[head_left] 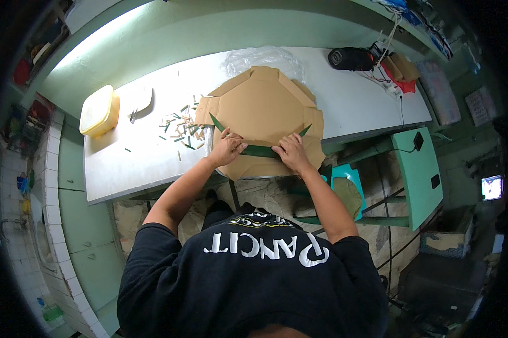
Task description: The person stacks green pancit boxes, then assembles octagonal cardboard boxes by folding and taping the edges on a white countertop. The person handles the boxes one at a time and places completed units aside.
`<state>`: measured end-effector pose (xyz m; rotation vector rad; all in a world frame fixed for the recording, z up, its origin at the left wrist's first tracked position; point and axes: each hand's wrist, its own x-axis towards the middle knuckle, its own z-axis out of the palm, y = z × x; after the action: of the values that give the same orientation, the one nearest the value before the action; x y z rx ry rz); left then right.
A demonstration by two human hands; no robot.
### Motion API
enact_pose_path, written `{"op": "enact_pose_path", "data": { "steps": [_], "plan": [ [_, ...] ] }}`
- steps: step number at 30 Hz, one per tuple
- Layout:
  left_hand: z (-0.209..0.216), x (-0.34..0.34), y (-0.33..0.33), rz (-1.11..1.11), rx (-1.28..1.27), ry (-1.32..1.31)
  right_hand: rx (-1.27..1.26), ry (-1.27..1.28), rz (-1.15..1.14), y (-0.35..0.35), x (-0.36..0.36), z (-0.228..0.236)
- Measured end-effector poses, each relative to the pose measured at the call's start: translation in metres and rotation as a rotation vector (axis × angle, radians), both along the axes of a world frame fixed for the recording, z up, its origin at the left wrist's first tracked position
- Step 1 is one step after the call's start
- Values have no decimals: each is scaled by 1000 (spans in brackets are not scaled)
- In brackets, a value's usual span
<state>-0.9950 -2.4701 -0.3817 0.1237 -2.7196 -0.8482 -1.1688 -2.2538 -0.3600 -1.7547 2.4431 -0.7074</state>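
Observation:
A long dark green strip point(260, 151) with pointed ends lies across the near part of a large tan cardboard sheet point(259, 104). My left hand point(227, 148) presses on the strip's left part, its fingers bent over it. On the right part, my right hand point(291, 152) curls its fingers and thumb onto the same strip. Both pointed ends stick up past my hands, angled outward and away from me. The cardboard has folded, creased edges and rests on the white table point(147, 163). Left of it lie several small green and tan sticks point(187, 127).
A yellow lidded tub point(99, 111) and a white lid-like piece point(139, 100) stand at the left. Clear plastic point(262, 59) lies behind the cardboard. A black speaker point(351, 58) and cables sit at the back right. A green chair point(417, 177) and turquoise stool point(344, 174) stand right.

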Motion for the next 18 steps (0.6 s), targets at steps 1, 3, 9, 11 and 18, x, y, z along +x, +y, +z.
{"op": "enact_pose_path", "data": {
  "steps": [1, 3, 9, 11, 18],
  "plan": [
    [1, -2, -1, 13, 7, -20, -25, -66, -38, -3, 1, -1],
    [4, -4, -3, 45, 21, -121, -35, -222, -128, -9, 4, -4],
    [9, -3, 6, 104, 175, -81, -102, -237, -73, -10, 9, -14],
    [9, -1, 11, 62, 33, 16, -113, -6, -10, -6, 9, -12],
    [11, 6, 22, 51, -256, 23, 4, 197, 156, -3, 16, -9]
  ]
}}
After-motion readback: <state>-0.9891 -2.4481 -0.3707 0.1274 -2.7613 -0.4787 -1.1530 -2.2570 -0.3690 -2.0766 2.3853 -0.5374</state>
